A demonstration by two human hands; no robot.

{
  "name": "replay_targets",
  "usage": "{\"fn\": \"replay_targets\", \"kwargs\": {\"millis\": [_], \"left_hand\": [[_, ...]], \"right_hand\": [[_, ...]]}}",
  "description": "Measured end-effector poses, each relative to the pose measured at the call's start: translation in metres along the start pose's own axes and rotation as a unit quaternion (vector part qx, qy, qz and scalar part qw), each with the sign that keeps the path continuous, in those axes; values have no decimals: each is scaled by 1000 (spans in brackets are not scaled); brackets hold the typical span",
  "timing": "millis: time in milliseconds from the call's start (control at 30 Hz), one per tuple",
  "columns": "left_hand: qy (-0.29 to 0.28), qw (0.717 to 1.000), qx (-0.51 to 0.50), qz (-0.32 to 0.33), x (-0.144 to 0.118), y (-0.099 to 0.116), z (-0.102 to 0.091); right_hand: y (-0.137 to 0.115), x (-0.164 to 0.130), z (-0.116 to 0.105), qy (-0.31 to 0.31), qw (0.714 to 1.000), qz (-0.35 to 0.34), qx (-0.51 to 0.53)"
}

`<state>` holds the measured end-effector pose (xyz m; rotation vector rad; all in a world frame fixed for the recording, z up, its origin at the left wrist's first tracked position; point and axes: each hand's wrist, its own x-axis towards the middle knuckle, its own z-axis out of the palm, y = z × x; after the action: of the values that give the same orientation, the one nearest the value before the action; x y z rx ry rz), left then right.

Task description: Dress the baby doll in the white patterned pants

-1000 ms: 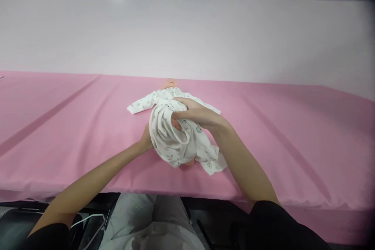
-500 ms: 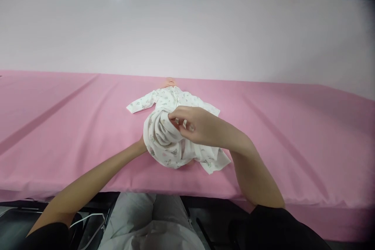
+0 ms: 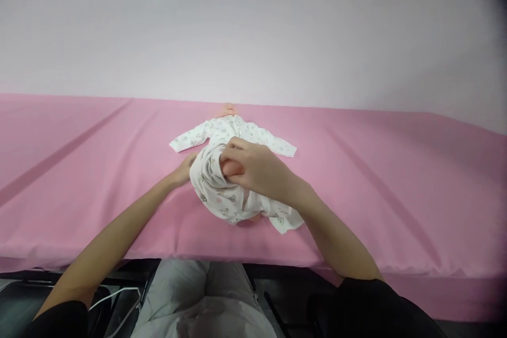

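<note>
A baby doll lies on its back on the pink table (image 3: 396, 179), its head (image 3: 228, 110) at the far end. It wears a white printed romper (image 3: 237, 134) with both sleeves spread out. My right hand (image 3: 253, 169) grips a pink doll leg (image 3: 233, 168) and the bunched lower cloth of the romper (image 3: 216, 190). My left hand (image 3: 185, 167) is mostly hidden behind that bunched cloth and holds its left side. A bit of doll foot (image 3: 253, 217) shows under the cloth near the front edge.
A pale pink partition wall (image 3: 253, 47) stands along the table's far side. The table's front edge (image 3: 119, 259) runs just before my lap. Black chair parts and a white cable (image 3: 114, 301) sit low on the left.
The bunched romper cloth has dropped lower and spread. My right hand moved from pinching the cloth to gripping the doll's leg. My left hand slid up and left beside the cloth.
</note>
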<state>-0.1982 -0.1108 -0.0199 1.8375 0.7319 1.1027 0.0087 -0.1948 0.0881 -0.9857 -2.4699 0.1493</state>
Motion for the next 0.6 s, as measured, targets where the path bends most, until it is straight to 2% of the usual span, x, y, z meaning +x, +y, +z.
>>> {"fn": "replay_targets", "kwargs": {"millis": [100,167,233,300,400,500,600], "left_hand": [[-57,989,-124,-64,2,12,-21],[-79,980,-167,-74,1,21,-23],[-84,980,-163,-76,0,25,-15],[-62,985,-136,-87,-1,24,-5],[-1,989,-97,-107,1,11,4],[66,990,-76,-103,5,-8,4],[96,989,-54,-94,8,-18,4]], "right_hand": [[3,0,-5,4,1000,0,22],[4,0,-5,6,999,3,33],[3,1,-5,2,999,3,41],[3,1,-5,-6,999,-6,50],[2,0,-6,-17,998,-19,59],[1,0,-7,-28,997,-18,64],[2,1,-6,-37,997,-24,71]]}}
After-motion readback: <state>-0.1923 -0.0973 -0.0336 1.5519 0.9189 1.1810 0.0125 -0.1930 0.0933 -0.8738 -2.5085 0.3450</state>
